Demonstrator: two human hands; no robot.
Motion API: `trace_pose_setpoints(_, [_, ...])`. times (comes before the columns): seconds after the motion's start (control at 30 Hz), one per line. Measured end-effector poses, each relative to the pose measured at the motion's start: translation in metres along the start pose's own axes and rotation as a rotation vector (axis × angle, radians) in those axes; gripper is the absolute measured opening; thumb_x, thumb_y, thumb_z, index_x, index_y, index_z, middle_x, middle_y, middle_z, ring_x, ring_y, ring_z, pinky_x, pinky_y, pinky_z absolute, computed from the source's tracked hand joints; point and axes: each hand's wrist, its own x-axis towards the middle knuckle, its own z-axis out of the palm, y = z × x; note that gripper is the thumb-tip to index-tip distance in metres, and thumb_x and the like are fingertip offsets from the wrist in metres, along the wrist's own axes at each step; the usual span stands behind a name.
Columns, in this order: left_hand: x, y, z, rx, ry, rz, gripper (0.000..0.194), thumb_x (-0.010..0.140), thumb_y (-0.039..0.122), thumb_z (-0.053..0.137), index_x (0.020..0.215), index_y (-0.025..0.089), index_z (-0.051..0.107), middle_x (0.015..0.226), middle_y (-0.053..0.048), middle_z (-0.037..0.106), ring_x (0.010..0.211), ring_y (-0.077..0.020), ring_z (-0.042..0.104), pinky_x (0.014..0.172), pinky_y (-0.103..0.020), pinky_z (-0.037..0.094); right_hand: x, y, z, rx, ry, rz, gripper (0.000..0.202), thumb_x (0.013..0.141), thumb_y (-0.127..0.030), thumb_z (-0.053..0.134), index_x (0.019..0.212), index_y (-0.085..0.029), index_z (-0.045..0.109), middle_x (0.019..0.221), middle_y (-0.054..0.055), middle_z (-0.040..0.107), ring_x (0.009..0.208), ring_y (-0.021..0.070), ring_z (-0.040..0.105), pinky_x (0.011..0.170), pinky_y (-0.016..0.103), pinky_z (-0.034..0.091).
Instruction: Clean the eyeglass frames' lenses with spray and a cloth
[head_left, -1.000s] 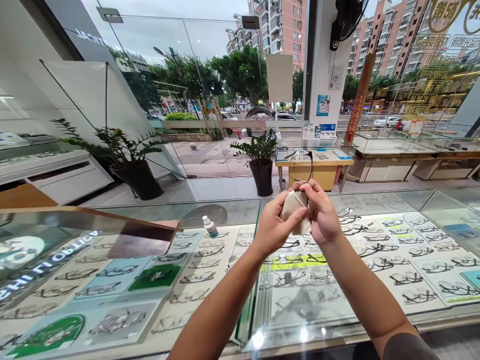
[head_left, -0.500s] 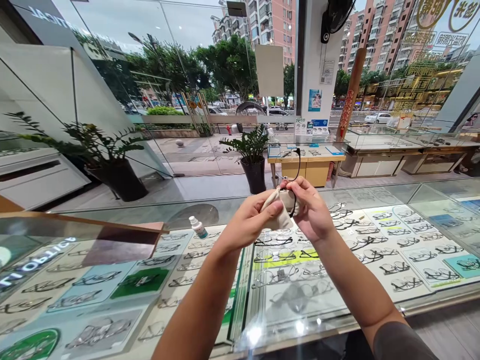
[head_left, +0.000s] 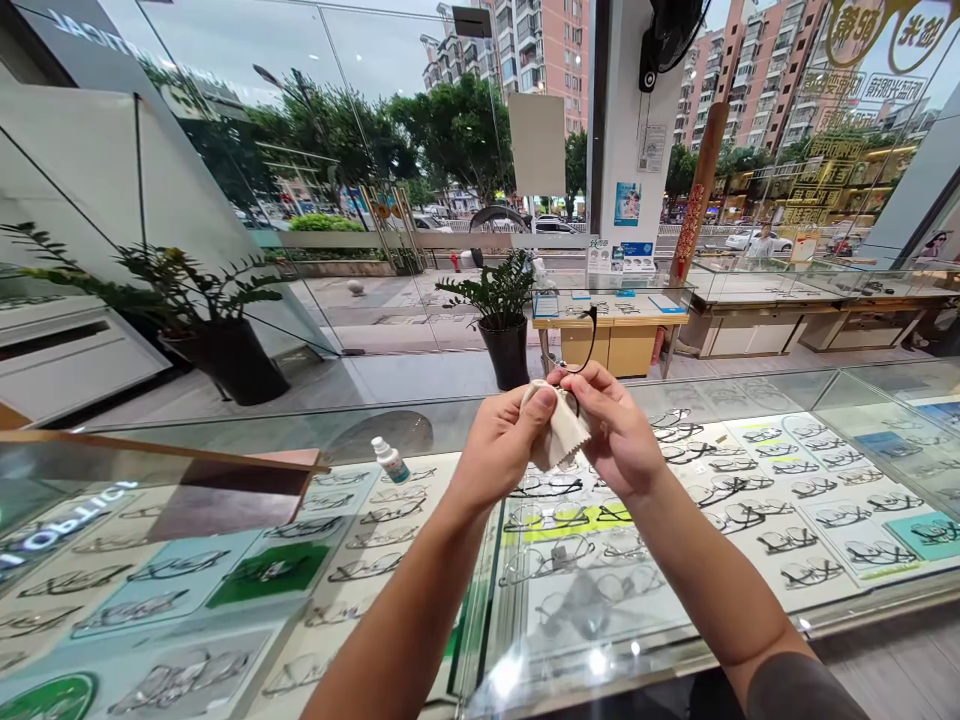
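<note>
Above the glass counter, my left hand (head_left: pixel 501 440) is closed on a cream cleaning cloth (head_left: pixel 561 440) with a zigzag edge, its thumb pressing the cloth against a pair of eyeglasses. My right hand (head_left: pixel 619 425) pinches the eyeglasses by the frame; a dark curved temple (head_left: pixel 592 335) sticks up past the fingertips. The cloth and fingers hide most of the lenses. Left of my hands, a small white spray bottle (head_left: pixel 391 462) with a teal label stands on the counter glass.
Beneath my arms, a glass display case (head_left: pixel 491 600) holds rows of eyeglasses. A wooden-edged board (head_left: pixel 247 480) lies at the left. Beyond the counter are a potted plant (head_left: pixel 504 340), a smaller display table (head_left: pixel 611 340) and tall windows.
The cloth has shifted over the eyeglasses, and its zigzag edge now hangs lower between my hands. My left thumb has moved up slightly. The view has shifted a little.
</note>
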Motion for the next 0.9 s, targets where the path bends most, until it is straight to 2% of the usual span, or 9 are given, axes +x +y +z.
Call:
trace_pose_setpoints(0.1, [0.002, 0.007, -0.009, -0.014, -0.205, -0.045, 0.048, 0.084, 0.064, 0.079, 0.082, 0.016, 0.074, 0.069, -0.003, 0.06, 0.061, -0.0122, 0.046, 0.056, -0.024, 0.04, 0.003, -0.006, -0.005, -0.004, 0.016, -0.02, 0.032, 0.071, -0.035, 0.096, 0.077, -0.022, 0.067, 0.094, -0.002, 0.074, 0.088, 0.0102, 0.068, 0.083, 0.02, 0.058])
trace_pose_setpoints(0.2, [0.002, 0.009, -0.01, 0.002, -0.258, -0.047, 0.043, 0.081, 0.055, 0.085, 0.092, 0.014, 0.077, 0.073, -0.003, 0.062, 0.063, -0.0127, 0.049, 0.057, -0.024, 0.041, 0.003, -0.007, -0.007, -0.041, 0.038, -0.033, 0.03, 0.074, -0.035, 0.093, 0.079, -0.022, 0.067, 0.096, -0.001, 0.075, 0.089, 0.0116, 0.068, 0.084, 0.022, 0.059])
trace_pose_setpoints(0.37, [-0.003, 0.002, 0.005, 0.058, 0.007, 0.056, 0.041, 0.071, 0.05, 0.092, 0.085, 0.014, 0.078, 0.078, -0.004, 0.069, 0.069, -0.0143, 0.056, 0.062, -0.024, 0.047, -0.001, 0.0, 0.0, 0.003, 0.08, -0.004, 0.032, 0.072, -0.036, 0.095, 0.079, -0.023, 0.067, 0.097, -0.001, 0.076, 0.09, 0.013, 0.069, 0.085, 0.024, 0.06])
trace_pose_setpoints(0.47, [-0.006, 0.0, 0.012, 0.073, 0.147, 0.107, 0.044, 0.077, 0.057, 0.087, 0.074, 0.014, 0.075, 0.071, -0.003, 0.066, 0.065, -0.0129, 0.053, 0.059, -0.023, 0.045, -0.004, 0.003, 0.006, 0.031, 0.079, 0.031, 0.035, 0.066, -0.037, 0.097, 0.077, -0.022, 0.068, 0.098, -0.001, 0.076, 0.089, 0.0139, 0.069, 0.082, 0.025, 0.061])
trace_pose_setpoints(0.53, [-0.006, 0.001, 0.012, 0.076, 0.183, 0.111, 0.052, 0.082, 0.064, 0.08, 0.068, 0.015, 0.071, 0.065, -0.002, 0.06, 0.061, -0.0116, 0.048, 0.055, -0.023, 0.041, -0.003, 0.002, 0.007, 0.01, 0.065, 0.04, 0.035, 0.066, -0.038, 0.097, 0.076, -0.022, 0.068, 0.099, 0.001, 0.077, 0.089, 0.0159, 0.069, 0.084, 0.029, 0.062])
trace_pose_setpoints(0.6, [-0.003, 0.005, 0.008, 0.068, 0.115, 0.075, 0.059, 0.084, 0.07, 0.075, 0.065, 0.015, 0.067, 0.063, -0.001, 0.057, 0.059, -0.0114, 0.045, 0.053, -0.023, 0.039, -0.001, -0.001, 0.004, -0.03, 0.062, 0.043, 0.034, 0.068, -0.038, 0.096, 0.078, -0.022, 0.068, 0.099, 0.001, 0.077, 0.089, 0.0169, 0.07, 0.085, 0.031, 0.063])
trace_pose_setpoints(0.67, [0.0, 0.01, 0.003, 0.041, -0.032, 0.01, 0.059, 0.081, 0.072, 0.076, 0.068, 0.015, 0.068, 0.064, -0.002, 0.058, 0.059, -0.0115, 0.046, 0.053, -0.023, 0.04, 0.001, -0.005, -0.001, -0.063, 0.072, 0.031, 0.031, 0.072, -0.037, 0.094, 0.08, -0.022, 0.067, 0.098, 0.0, 0.076, 0.088, 0.0155, 0.069, 0.085, 0.029, 0.062])
trace_pose_setpoints(0.77, [0.004, 0.013, -0.004, 0.001, -0.201, -0.074, 0.051, 0.074, 0.063, 0.087, 0.084, 0.015, 0.075, 0.073, -0.003, 0.064, 0.063, -0.0119, 0.052, 0.058, -0.023, 0.044, 0.004, -0.009, -0.007, -0.078, 0.095, 0.011, 0.03, 0.075, -0.036, 0.092, 0.08, -0.022, 0.066, 0.096, -0.001, 0.075, 0.088, 0.0135, 0.068, 0.084, 0.026, 0.06])
trace_pose_setpoints(0.9, [0.004, 0.006, -0.004, -0.035, -0.165, -0.096, 0.045, 0.07, 0.051, 0.093, 0.09, 0.014, 0.077, 0.076, -0.002, 0.067, 0.065, -0.0122, 0.056, 0.059, -0.022, 0.046, 0.005, -0.007, -0.009, -0.091, 0.091, 0.037, 0.03, 0.075, -0.036, 0.092, 0.081, -0.022, 0.066, 0.096, -0.001, 0.075, 0.087, 0.0136, 0.067, 0.081, 0.026, 0.059])
